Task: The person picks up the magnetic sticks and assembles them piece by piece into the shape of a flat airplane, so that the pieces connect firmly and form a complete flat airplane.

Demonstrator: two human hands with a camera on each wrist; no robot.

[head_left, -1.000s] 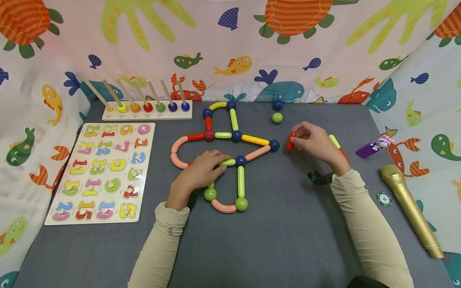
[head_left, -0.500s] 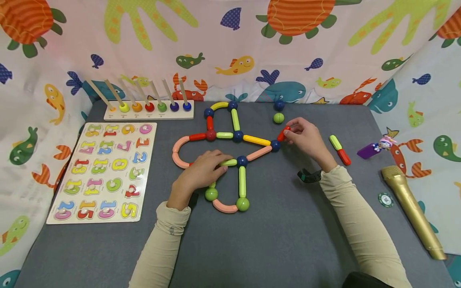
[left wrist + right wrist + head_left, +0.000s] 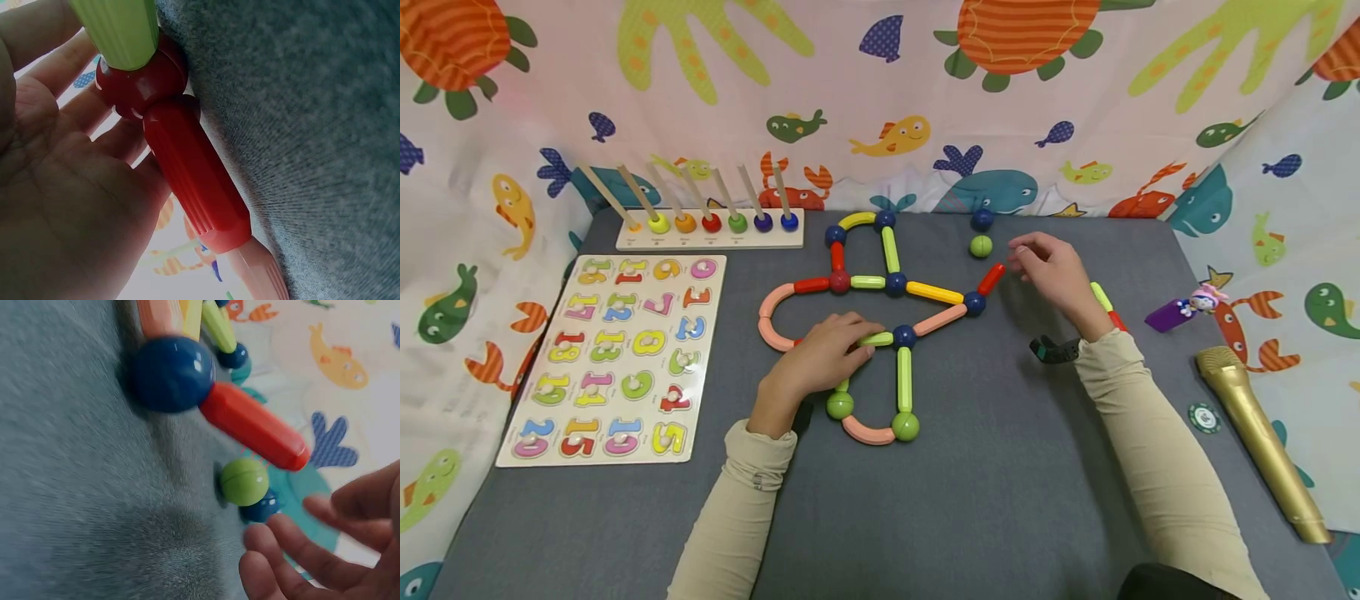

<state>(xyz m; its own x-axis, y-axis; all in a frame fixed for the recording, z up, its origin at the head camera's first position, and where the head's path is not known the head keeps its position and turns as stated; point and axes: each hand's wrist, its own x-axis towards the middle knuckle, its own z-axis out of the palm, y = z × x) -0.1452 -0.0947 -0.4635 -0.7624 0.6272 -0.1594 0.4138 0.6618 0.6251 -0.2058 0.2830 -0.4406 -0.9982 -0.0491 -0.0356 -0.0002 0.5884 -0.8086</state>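
A flat figure of magnetic sticks and balls lies on the table. My left hand (image 3: 823, 354) rests over its left part, thumb and index finger on either side of a short light green stick (image 3: 877, 339), pinching it. In the left wrist view the other fingers pass behind a dark red ball (image 3: 142, 84) and a red stick (image 3: 197, 175). At the figure's right tip, a red stick (image 3: 992, 279) juts up and right from a dark blue ball (image 3: 974, 303). Just right of that stick is my right hand (image 3: 1054, 275), fingers loosely bent and holding nothing.
A green ball (image 3: 981, 246) and a blue ball (image 3: 982, 220) sit behind. A green-and-red stick pair (image 3: 1105, 303) is partly hidden by the right wrist. At left are a number board (image 3: 713, 367) and peg stand (image 3: 715, 241); at right, a gold microphone (image 3: 1262, 446).
My right hand has brought the red stick left to the blue ball, let it go there and drawn back a little rightward. The left hand has stayed in place.
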